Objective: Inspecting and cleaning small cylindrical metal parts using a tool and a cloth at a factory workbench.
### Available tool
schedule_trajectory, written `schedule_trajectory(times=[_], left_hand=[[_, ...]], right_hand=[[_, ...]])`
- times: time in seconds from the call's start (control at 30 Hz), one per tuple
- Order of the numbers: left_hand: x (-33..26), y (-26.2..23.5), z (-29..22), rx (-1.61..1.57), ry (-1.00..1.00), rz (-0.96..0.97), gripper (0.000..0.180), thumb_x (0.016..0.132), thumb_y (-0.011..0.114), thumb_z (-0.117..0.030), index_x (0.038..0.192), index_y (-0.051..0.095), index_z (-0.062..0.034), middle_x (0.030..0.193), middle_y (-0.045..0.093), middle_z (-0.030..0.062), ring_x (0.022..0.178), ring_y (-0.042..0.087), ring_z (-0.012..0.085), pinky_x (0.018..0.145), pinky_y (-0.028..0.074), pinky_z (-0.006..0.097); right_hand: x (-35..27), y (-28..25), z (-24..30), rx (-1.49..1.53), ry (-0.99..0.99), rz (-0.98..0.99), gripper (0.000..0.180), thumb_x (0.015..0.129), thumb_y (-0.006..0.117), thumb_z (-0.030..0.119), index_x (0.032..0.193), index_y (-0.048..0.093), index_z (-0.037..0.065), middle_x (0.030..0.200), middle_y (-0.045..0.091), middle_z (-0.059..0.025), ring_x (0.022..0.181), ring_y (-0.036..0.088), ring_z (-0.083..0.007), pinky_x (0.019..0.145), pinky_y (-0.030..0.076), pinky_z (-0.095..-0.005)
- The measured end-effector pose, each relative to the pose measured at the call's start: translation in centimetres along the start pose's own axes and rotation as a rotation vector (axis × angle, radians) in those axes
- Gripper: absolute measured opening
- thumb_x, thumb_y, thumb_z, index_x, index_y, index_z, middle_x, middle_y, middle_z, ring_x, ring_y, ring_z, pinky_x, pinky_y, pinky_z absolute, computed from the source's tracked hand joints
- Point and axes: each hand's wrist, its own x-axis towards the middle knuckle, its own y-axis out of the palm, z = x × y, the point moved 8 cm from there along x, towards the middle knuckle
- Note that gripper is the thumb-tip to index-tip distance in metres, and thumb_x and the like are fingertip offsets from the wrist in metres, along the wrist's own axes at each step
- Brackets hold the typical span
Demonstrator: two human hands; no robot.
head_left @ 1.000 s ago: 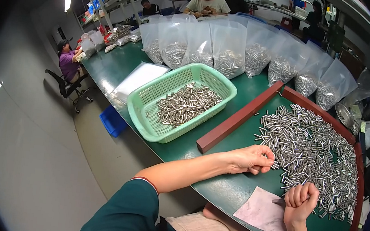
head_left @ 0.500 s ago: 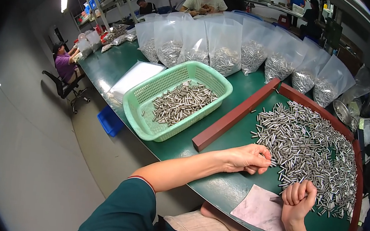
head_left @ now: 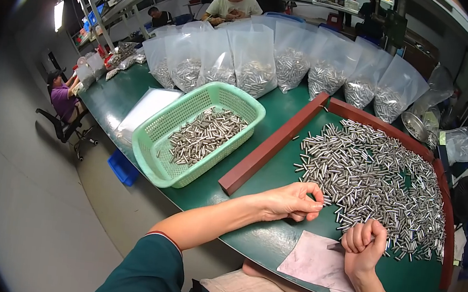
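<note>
My left hand (head_left: 293, 202) is closed in a pinch at the near left edge of a heap of short, shiny metal pins (head_left: 367, 177). From its fingertips sticks the end of a metal pin (head_left: 327, 201). To its right, my right hand (head_left: 364, 245) is curled into a fist around a dark, pointed flat tool (head_left: 336, 247), most of which the fingers hide. Under that tool a stained pinkish-white cloth (head_left: 311, 262) lies by the table's front edge. Red-brown bars (head_left: 274, 144) border the pins on the left, back and right.
A green plastic basket (head_left: 152, 167) holding more pins stands on the green table (head_left: 205, 203), left of the bars. Clear bags of pins (head_left: 256, 63) line the back. White sheets (head_left: 145, 108) lie behind the basket. Several people work beyond; a metal bowl (head_left: 414, 126) sits far right.
The whole view has swung, so the scene sits further left. Both hands keep nearly the same pose and place by the pins.
</note>
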Motion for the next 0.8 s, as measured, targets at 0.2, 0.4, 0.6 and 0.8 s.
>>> schedule_trajectory(times=[0.2,0.4,0.6,0.8], left_hand=[[-0.22,-0.26,-0.32,0.011,-0.002,-0.033,0.016,0.084,0.056,-0.015,0.092,0.043,-0.0097,0.064,0.049,0.0034,0.044,0.026,0.0033,0.039,0.018,0.018],[-0.12,-0.04,-0.38,0.019,-0.002,-0.042,0.016,0.083,0.055,-0.013,0.091,0.041,-0.0092,0.063,0.051,0.0037,0.043,0.026,0.0029,0.038,0.017,0.018],[-0.29,0.43,-0.17,0.057,-0.032,-0.006,0.017,0.084,0.055,-0.014,0.091,0.041,-0.0082,0.064,0.049,0.0025,0.046,0.029,0.0033,0.039,0.019,0.018],[-0.30,0.33,-0.19,0.075,-0.018,-0.019,0.017,0.084,0.055,-0.015,0.091,0.041,-0.0082,0.063,0.049,0.0027,0.045,0.028,0.0036,0.039,0.018,0.018]], right_hand=[[0.13,0.30,-0.11,-0.005,0.019,-0.008,0.036,0.085,0.032,0.024,0.051,0.028,0.013,0.040,0.023,0.0020,0.035,0.015,-0.0084,0.036,0.016,-0.0242],[-0.17,0.11,0.04,-0.018,0.037,-0.033,0.035,0.084,0.033,0.024,0.051,0.027,0.013,0.040,0.022,0.0018,0.036,0.015,-0.0087,0.037,0.017,-0.0247],[-0.01,0.06,-0.12,-0.040,0.039,-0.009,0.038,0.085,0.032,0.026,0.050,0.026,0.013,0.040,0.021,0.0023,0.035,0.015,-0.0088,0.035,0.016,-0.0245],[-0.04,0.08,-0.01,-0.043,0.035,-0.019,0.037,0.084,0.032,0.025,0.050,0.026,0.013,0.040,0.021,0.0023,0.036,0.015,-0.0088,0.036,0.015,-0.0247]])
